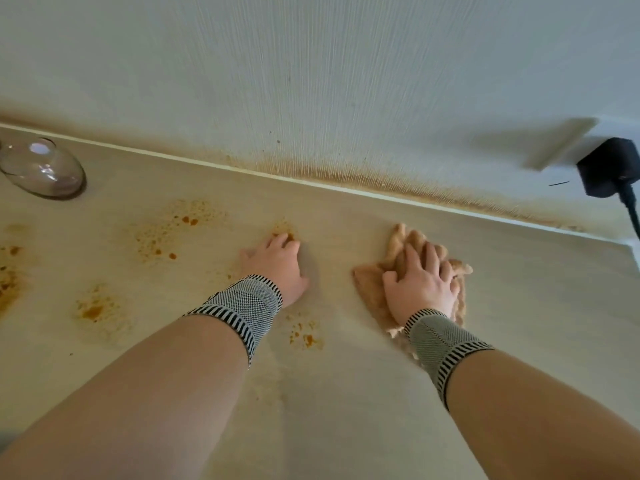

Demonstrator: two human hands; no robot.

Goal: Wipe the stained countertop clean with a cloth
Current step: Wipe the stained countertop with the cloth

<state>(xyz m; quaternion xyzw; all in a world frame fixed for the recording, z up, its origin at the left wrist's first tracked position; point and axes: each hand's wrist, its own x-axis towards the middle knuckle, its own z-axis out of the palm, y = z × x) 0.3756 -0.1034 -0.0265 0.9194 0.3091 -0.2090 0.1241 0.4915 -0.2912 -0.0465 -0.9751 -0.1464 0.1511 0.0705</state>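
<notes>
Countertop (346, 393), beige with orange stains, bears both hands: right (420, 289) flat on tan cloth (372, 289), left (277, 265) spread.

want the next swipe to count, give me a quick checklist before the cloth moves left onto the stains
1. Cloth lies flat under the right hand: ok.
2. Left hand clear of the path: not ok, it rests on the countertop between cloth and stains.
3. Stains left to wipe: not ok, orange stains remain to the left and near the left wrist.
4. Glass bowl out of the way: ok, far left by the wall.
5. Black plug clear of the cloth: ok.
6. Cloth dampness: cannot tell.
</notes>
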